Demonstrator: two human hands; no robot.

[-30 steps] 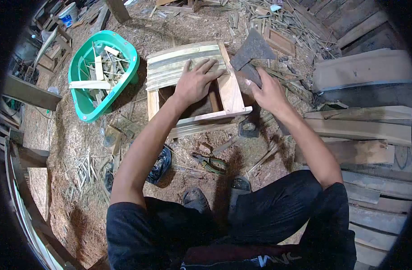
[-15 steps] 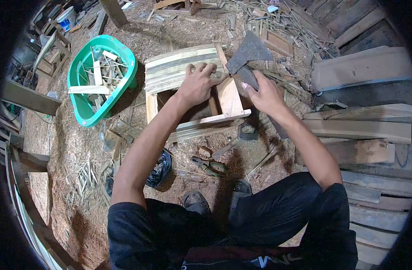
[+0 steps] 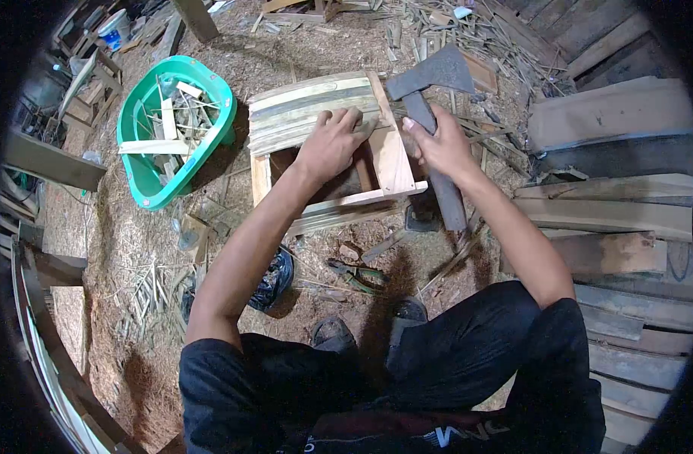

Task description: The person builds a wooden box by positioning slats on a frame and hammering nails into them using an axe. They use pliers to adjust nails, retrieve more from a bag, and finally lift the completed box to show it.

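My right hand (image 3: 442, 144) is wrapped round the dark handle of a hatchet (image 3: 433, 74). Its broad metal head is raised just beyond the right edge of a small wooden box frame (image 3: 392, 160). Pale and grey slats (image 3: 307, 102) cover the far part of this frame, while the near part is uncovered. My left hand (image 3: 331, 147) lies over the front edge of the slats, fingers curled on a wooden slat close to the frame's right side. Whether a small nail sits between its fingertips is too fine to see.
A green plastic tub (image 3: 224, 98) of wood offcuts stands to the left. Pliers (image 3: 358, 276) and a black plastic bag (image 3: 275, 280) lie on the sawdust floor near my feet. Planks (image 3: 611, 216) are stacked along the right, and scrap sticks (image 3: 505, 45) lie at the back.
The hatchet has lifted away from the frame's right edge and swung a little to the right, its handle now showing more fully. My left hand stays on the slats.
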